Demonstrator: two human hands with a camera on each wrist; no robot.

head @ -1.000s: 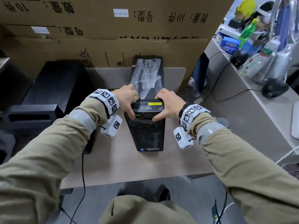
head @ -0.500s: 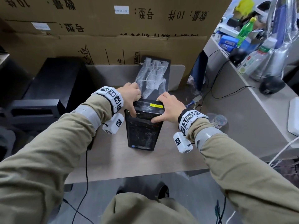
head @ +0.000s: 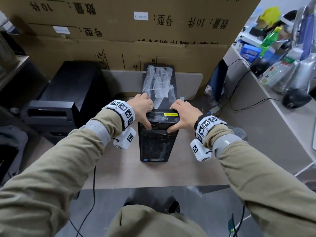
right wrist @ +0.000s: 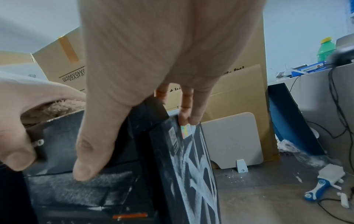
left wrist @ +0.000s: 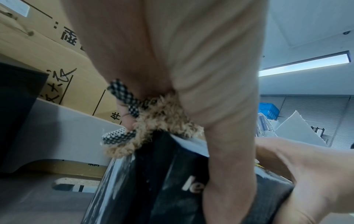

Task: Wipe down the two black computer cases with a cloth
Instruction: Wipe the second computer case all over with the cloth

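On the left, the second computer case lies on its side beside the table, untouched. The left hand grips the top left edge of the dusty upright case at the table's middle, with the fluffy cloth bunched under its palm. The right hand clasps the opposite edge. This looks like repositioning; wiping next would call for one hand to brace while the cloth sweeps the streaked panels.
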